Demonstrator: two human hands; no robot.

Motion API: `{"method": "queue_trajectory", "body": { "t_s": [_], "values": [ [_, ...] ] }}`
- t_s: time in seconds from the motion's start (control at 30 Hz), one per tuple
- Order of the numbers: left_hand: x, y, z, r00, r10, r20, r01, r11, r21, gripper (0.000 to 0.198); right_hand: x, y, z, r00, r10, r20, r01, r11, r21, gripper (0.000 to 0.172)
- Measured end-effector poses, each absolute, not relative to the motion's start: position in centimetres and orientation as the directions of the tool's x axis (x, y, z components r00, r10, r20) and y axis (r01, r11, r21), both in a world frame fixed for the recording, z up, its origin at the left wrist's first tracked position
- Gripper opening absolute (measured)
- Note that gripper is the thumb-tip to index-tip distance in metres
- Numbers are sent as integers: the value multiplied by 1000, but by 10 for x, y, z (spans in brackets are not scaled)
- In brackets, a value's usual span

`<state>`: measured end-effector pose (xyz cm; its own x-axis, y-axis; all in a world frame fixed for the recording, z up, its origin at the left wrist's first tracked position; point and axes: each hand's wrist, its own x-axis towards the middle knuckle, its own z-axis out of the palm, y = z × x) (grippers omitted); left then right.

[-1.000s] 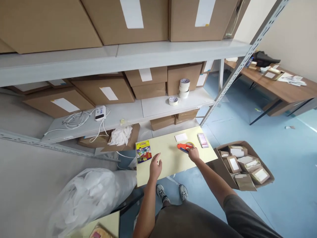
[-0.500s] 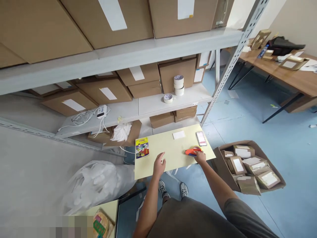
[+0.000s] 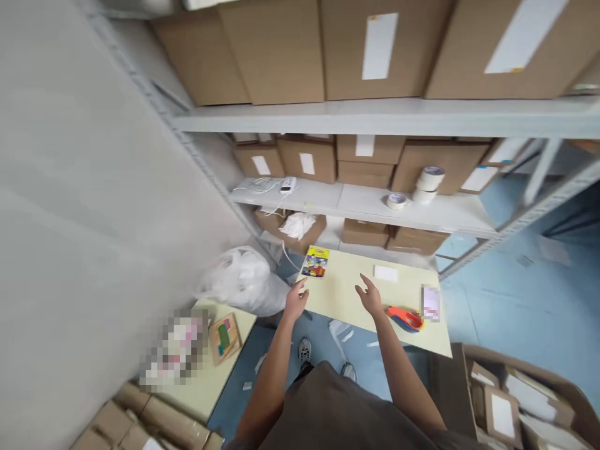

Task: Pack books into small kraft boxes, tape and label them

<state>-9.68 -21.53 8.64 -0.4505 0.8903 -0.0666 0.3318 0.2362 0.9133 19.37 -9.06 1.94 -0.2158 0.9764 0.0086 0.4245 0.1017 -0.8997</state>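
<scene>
My left hand (image 3: 295,301) hovers open over the near left edge of a pale yellow table (image 3: 347,297), just below a colourful booklet (image 3: 315,261). My right hand (image 3: 370,297) is open above the table's middle, fingers spread, holding nothing. An orange tape dispenser (image 3: 404,318) lies on the table to the right of my right hand, apart from it. A white label (image 3: 385,273) lies beyond my right hand. A small pink-and-white pack (image 3: 430,302) lies near the table's right end.
Metal shelving (image 3: 375,115) with cardboard boxes stands behind the table, with tape rolls (image 3: 424,185) and a white device with cables (image 3: 287,184) on it. A white plastic bag (image 3: 244,279) sits left. An open carton of parcels (image 3: 510,400) stands at the lower right. A second table (image 3: 206,375) is lower left.
My right hand has let go of the orange tape dispenser and moved left, open. The view has swung to the left, bringing the wall and the second table into sight.
</scene>
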Motion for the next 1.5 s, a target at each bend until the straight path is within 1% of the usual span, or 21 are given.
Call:
{"method": "queue_trajectory", "body": {
  "t_s": [0.1,0.2,0.37,0.47,0.6,0.7,0.77,0.8,0.87,0.93,1.03,1.1,1.2,1.33,1.43,1.5],
  "values": [
    [-145,-248,86,-600,794,-92,197,259,945,47,135,-89,30,-332,943,5,362,133,-923,58],
    [-193,-278,80,-692,717,-83,138,244,960,46,74,-93,39,-454,891,1,345,177,-922,59],
    [-274,-320,66,-783,621,-44,136,239,961,48,-38,-112,48,-640,768,35,305,295,-905,54],
    [-325,-337,56,-824,565,-43,109,232,967,49,-107,-127,48,-719,694,27,279,324,-904,52],
    [-389,-352,38,-846,531,-39,111,248,962,47,-192,-140,39,-784,620,-2,291,364,-885,54],
    [-429,-354,27,-845,532,-58,147,335,931,45,-250,-145,25,-798,600,-49,349,395,-850,57],
    [-454,-352,25,-821,568,-59,233,428,874,44,-286,-147,13,-803,592,-67,389,436,-812,59],
    [-467,-350,25,-795,604,-56,303,475,826,44,-304,-148,7,-808,584,-72,406,465,-787,60],
    [-492,-347,28,-717,693,-67,469,552,689,45,-339,-148,-5,-821,564,-92,443,525,-727,64],
    [-513,-347,30,-646,754,-124,601,601,527,46,-375,-147,-17,-830,541,-135,484,578,-657,67],
    [-534,-357,29,-609,754,-248,678,656,330,49,-425,-138,-33,-819,531,-220,554,628,-547,68],
    [-542,-368,23,-615,736,-284,692,676,254,52,-454,-128,-43,-795,543,-270,599,637,-485,68],
    [-546,-385,12,-648,710,-274,680,702,212,43,-493,-114,-55,-775,544,-321,631,648,-425,66],
    [-554,-406,4,-678,682,-275,647,731,217,30,-529,-110,-65,-805,498,-323,593,687,-419,60],
    [-566,-428,10,-733,628,-259,595,778,203,25,-539,-123,-59,-856,452,-250,516,715,-472,59],
    [-573,-445,17,-791,567,-228,535,823,189,25,-535,-136,-46,-906,403,-131,406,736,-542,58]
  ]
}}
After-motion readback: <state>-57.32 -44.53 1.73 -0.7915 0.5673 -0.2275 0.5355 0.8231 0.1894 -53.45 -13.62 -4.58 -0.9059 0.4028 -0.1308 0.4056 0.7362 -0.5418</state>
